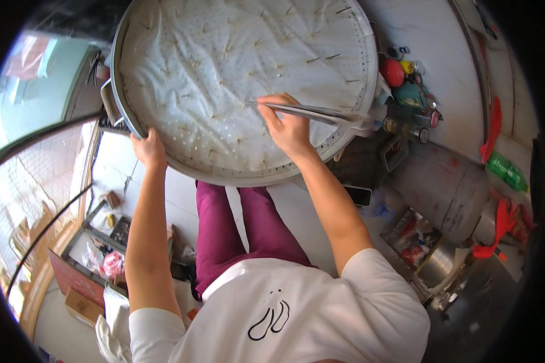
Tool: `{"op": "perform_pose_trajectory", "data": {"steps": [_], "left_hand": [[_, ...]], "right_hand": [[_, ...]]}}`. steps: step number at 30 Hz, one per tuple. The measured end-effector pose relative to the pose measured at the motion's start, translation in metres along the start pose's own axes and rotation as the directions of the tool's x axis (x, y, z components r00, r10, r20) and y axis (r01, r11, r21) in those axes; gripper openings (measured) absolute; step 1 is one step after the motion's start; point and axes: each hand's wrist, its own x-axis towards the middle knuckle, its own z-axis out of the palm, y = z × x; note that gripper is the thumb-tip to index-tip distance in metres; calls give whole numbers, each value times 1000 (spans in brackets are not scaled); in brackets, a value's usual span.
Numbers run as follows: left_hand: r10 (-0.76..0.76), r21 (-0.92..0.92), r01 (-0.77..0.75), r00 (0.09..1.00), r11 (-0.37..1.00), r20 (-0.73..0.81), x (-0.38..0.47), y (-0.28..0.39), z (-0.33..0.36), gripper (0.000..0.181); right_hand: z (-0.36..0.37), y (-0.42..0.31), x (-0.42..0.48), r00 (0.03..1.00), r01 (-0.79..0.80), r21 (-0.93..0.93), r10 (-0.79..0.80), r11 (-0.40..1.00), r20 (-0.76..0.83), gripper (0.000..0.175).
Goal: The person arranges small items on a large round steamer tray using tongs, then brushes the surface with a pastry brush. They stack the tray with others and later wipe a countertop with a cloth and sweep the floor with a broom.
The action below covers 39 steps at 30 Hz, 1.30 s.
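A large round metal steamer tray (114, 61) with a pale mesh cloth liner (200, 86) fills the upper middle. The liner is wrinkled and carries scattered thin brownish bits, with small white specks toward the near side. My left hand (149, 149) grips the tray's rim at its lower left, just below a side handle (111, 100). Over the liner, my right hand (288, 125) holds a long metal tool (309, 112), probably tongs, blurred by motion. Its narrow end points left, close to the cloth; I cannot tell whether it touches.
At right, several bottles and jars stand near a red round object (392, 72). A grey gas cylinder (440, 190) lies below them, with a green plastic bottle (506, 170) farther right. A phone (358, 195) is below the tray. Open drawer-like box (86, 254) at left holds clutter.
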Motion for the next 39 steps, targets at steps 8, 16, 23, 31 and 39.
{"op": "perform_pose_trajectory", "data": {"steps": [8, 16, 23, 31, 39], "left_hand": [[235, 215, -239, 971, 947, 48, 6, -4, -4, 45], [-21, -9, 21, 997, 1000, 68, -9, 37, -12, 51], [-43, 106, 37, 997, 994, 60, -11, 44, -15, 52], [-31, 46, 28, 997, 999, 66, -12, 46, -15, 53], [-99, -23, 101, 992, 995, 80, -21, 57, -15, 52]], "right_hand": [[-133, 3, -68, 919, -320, 175, 350, 931, -182, 19], [-211, 92, -169, 417, -787, 248, 784, 564, -461, 19], [-182, 177, -197, 117, -985, 99, 970, 141, -212, 21], [-208, 223, -185, -55, -997, 71, 943, -33, -330, 48], [-177, 189, -146, 407, -719, 446, 843, 533, -351, 39]]}}
